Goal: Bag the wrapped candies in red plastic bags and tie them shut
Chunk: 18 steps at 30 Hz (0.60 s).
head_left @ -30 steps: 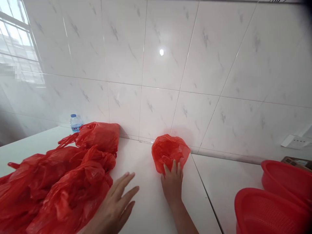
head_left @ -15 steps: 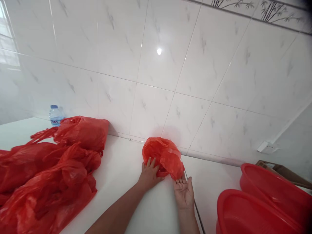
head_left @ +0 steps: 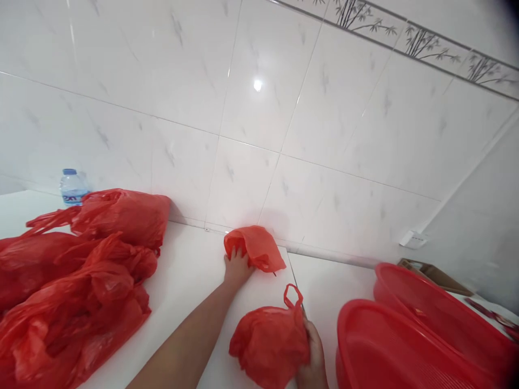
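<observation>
A small red plastic bag (head_left: 270, 346), bunched up with one loop handle sticking up, is at the near edge of the view. My right hand (head_left: 314, 354) grips its right side, with the fingers partly hidden behind the plastic. Farther back, by the wall, another red plastic bag (head_left: 261, 248) lies on the white tabletop (head_left: 194, 270). My left hand (head_left: 238, 267) rests at that bag's left opening, fingers spread and their tips against the plastic.
A heap of red plastic bags (head_left: 89, 302) covers the left side, with a water bottle (head_left: 72, 187) behind it. Two red basins (head_left: 389, 319) stand at the right, beside a cardboard box (head_left: 438, 278). A white tiled wall (head_left: 182, 162) borders the table.
My right hand has drawn one red bag away from the clump by the wall, towards me. My left hand stays on the other bag. The view has turned slightly right.
</observation>
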{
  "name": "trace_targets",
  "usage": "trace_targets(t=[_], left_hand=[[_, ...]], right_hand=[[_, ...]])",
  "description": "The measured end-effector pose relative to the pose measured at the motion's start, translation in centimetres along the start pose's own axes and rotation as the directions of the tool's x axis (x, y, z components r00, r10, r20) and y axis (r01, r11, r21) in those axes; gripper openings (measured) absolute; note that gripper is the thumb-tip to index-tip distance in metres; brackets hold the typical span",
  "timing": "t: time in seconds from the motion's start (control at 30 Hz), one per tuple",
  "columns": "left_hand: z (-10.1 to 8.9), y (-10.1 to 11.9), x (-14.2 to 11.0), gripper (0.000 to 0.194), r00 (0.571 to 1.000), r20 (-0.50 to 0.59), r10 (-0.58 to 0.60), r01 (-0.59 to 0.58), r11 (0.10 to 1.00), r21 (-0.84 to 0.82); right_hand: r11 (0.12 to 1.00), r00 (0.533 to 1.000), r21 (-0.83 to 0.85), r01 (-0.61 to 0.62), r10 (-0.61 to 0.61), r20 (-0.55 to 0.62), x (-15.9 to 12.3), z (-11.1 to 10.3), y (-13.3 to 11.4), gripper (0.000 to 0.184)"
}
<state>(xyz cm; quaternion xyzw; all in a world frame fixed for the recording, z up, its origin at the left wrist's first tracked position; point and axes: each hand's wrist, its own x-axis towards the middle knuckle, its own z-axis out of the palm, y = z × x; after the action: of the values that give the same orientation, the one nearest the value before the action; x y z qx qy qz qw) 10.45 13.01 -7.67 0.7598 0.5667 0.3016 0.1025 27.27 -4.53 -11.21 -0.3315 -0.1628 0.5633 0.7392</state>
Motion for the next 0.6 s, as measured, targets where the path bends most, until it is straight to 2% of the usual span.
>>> trace_targets(t=[0.1,0.23,0.33,0.4,0.5,0.6], left_hand=[[-0.8,0.1,-1.7,0.055,0.998,-0.025,0.064,-0.066,0.993,-0.094],[-2.1,-0.2,-5.7,0.047,0.992,-0.026,0.121,-0.124,0.96,-0.252],[-3.3,-0.7,-9.3,0.038,0.99,0.02,0.137,-0.117,0.904,-0.412],[-4.1,-0.8,-11.5,0.037,0.983,0.091,0.158,-0.088,0.848,-0.523],[-5.0,-0.5,-14.3,0.05,0.952,0.222,0.21,-0.019,0.766,-0.642],[-5.1,0.8,-16.6,0.086,0.871,0.404,0.278,0.174,0.596,-0.784]], right_hand=[[1.0,0.999,-0.016,-0.023,0.022,-0.037,-1.1,0.2,-0.9,0.016],[0.999,1.0,-0.043,-0.016,0.017,0.008,-1.6,0.9,-1.1,0.017],[0.993,0.998,-0.113,0.021,-0.014,0.067,-1.7,1.3,-0.8,0.025],[0.985,0.994,-0.169,0.04,-0.022,0.102,-1.6,1.5,-0.7,0.031],[0.971,0.99,-0.235,0.052,-0.02,0.136,-1.5,2.1,-0.7,0.042],[0.952,0.988,-0.299,0.062,-0.016,0.155,-1.6,2.8,-0.6,0.05]])
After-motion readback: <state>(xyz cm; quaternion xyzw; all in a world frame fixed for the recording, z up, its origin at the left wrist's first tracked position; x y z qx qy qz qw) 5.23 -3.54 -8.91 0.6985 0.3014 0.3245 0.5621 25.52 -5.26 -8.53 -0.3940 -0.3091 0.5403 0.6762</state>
